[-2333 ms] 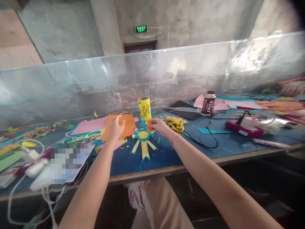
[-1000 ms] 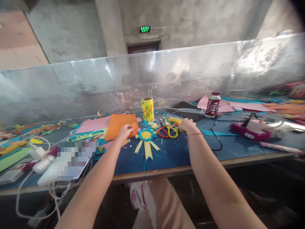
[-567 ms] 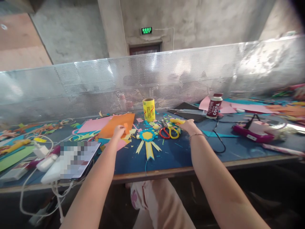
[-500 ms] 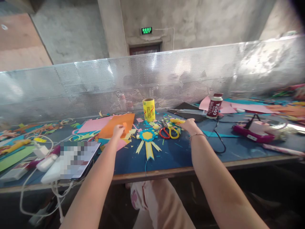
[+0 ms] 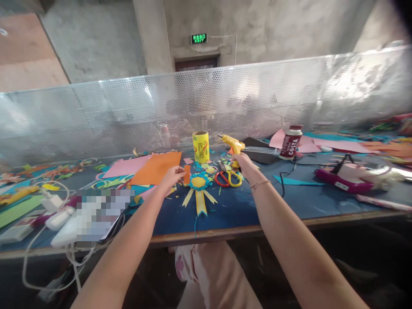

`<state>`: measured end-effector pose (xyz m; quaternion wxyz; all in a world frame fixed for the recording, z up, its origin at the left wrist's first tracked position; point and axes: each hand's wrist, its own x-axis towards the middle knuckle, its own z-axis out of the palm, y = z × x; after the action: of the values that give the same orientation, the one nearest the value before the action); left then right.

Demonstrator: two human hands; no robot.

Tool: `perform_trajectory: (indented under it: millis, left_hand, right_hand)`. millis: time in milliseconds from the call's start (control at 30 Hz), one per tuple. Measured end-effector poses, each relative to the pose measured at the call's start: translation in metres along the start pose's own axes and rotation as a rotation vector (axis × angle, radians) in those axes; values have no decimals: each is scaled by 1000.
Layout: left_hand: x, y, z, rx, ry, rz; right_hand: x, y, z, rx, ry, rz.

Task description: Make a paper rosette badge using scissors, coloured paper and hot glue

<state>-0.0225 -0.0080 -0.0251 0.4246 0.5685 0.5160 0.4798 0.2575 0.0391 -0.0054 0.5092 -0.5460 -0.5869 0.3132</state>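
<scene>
My right hand [image 5: 243, 165] grips a yellow glue gun [image 5: 233, 145] by its handle, holding it up above the table with its nozzle toward the upper left. Between the fingertips of my left hand [image 5: 175, 175] is a small orange paper strip [image 5: 187, 174], just left of a paper rosette [image 5: 198, 182]. The rosette lies flat, with a yellow centre, a blue ruffled edge and pale yellow tails. Scissors [image 5: 222, 179] with red and yellow handles rest between the rosette and my right hand. A yellow cardboard roll [image 5: 201, 148] stands upright behind the rosette.
Orange paper [image 5: 157, 168] and pink paper [image 5: 128, 166] lie at the left, near a phone [image 5: 119, 210] with white cables. A brown bottle [image 5: 290, 143] stands at the right beside glue sticks [image 5: 262, 150]. A purple device [image 5: 343, 180] sits farther right. A perforated metal screen [image 5: 128, 116] borders the table's back.
My right hand has lifted the glue gun off the table and tilted it up. My left hand has moved right with the orange strip, from over the orange paper to beside the rosette.
</scene>
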Motion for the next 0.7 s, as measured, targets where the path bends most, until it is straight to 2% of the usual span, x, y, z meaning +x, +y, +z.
perform_trajectory:
  millis: [67, 133, 333, 500, 700]
  left_hand:
    - [0, 1, 0, 11, 14, -15]
    - [-1, 2, 0, 17, 31, -27]
    - [-2, 3, -1, 26, 89, -45]
    - [3, -3, -5, -31, 105, -37]
    - [5, -3, -7, -141, 158, -46]
  right_hand:
    - [-7, -6, 9, 81, -70, 59]
    - [-13, -10, 17, 41, -94, 72]
    - [-24, -14, 34, -274, -95, -129]
    - [-29, -16, 37, -537, -23, -206]
    - [-41, -23, 39, -778, -100, -299]
